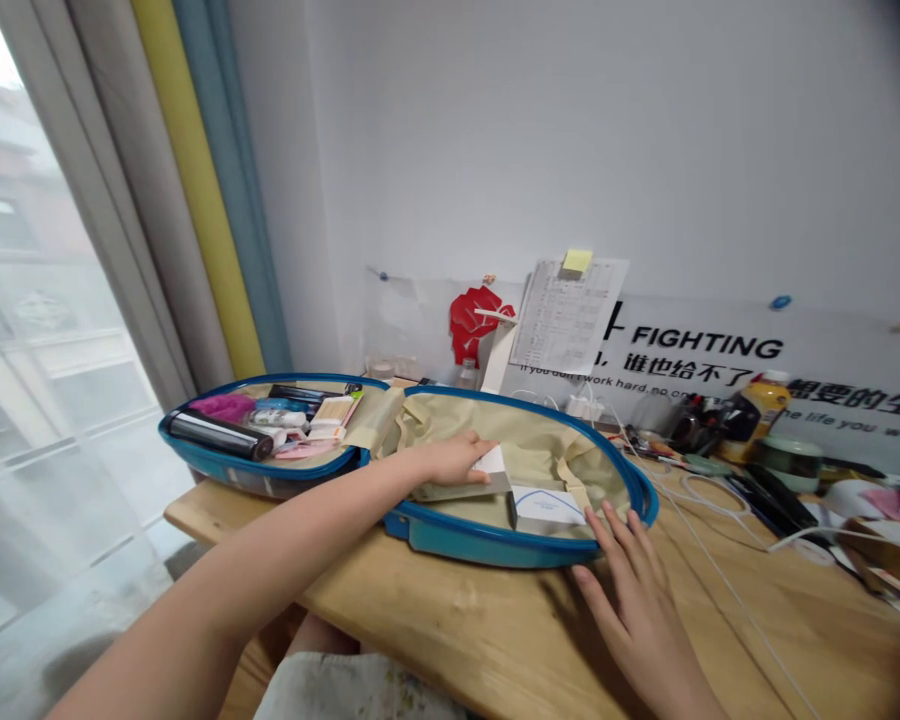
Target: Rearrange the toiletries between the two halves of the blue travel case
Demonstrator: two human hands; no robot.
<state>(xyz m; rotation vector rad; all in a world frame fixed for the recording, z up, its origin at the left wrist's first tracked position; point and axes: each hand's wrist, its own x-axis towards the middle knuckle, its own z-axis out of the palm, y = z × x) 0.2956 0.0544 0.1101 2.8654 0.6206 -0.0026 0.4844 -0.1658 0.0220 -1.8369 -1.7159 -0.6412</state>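
Observation:
An open blue suitcase [495,548] with a beige lining lies on the wooden table. My left hand [456,462] reaches into its right half, fingers closed on a white box [493,468]. Just right of that box, a second white box [546,507] with a blue line lies inside near the front wall. With fingers spread, my right hand [634,590] rests at the suitcase's front right rim, holding nothing. The left half is packed with a black cylinder [221,434], a magenta soft item [223,405] and several small packages.
Cables [709,495], a yellow bottle [754,415], a green-tinted jar [791,460] and other clutter stand on the table's right side. Papers [570,315] and a printed banner [701,350] hang on the wall behind. Curtains [195,190] and a window are on the left.

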